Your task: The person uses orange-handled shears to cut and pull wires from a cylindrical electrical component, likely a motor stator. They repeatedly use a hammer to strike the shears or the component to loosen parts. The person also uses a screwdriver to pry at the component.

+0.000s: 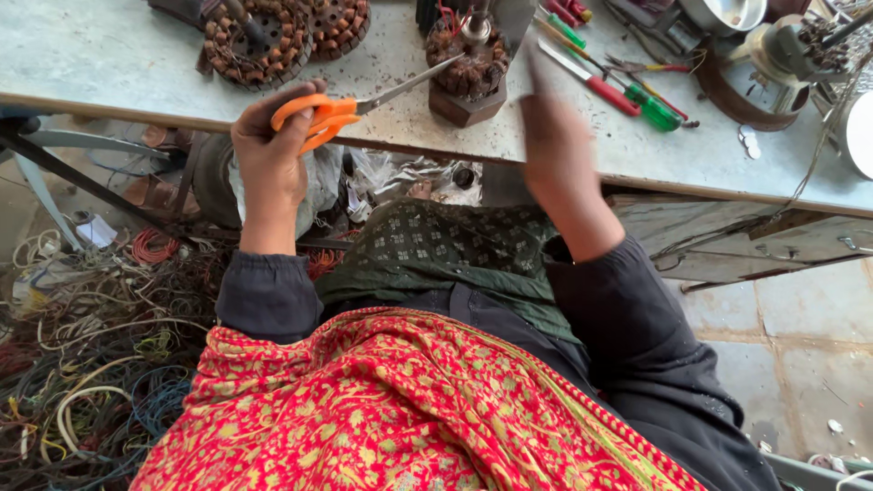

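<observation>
The left hand (268,159) gripped orange-handled scissors (341,107), fingers through the loops, blades pointing at two o'clock toward the wound stator (468,68) on the tabletop (109,55). Light, rigid tool; stator probably heavy, windings fragile. The right hand (555,155) blurred; its grip unreadable.

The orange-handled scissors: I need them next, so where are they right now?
The orange-handled scissors are in the left hand at the workbench's near edge, blades pointing right toward the wound motor stator on its wooden block.

No packages, labels, signs or screens visible anywhere in view.
</observation>
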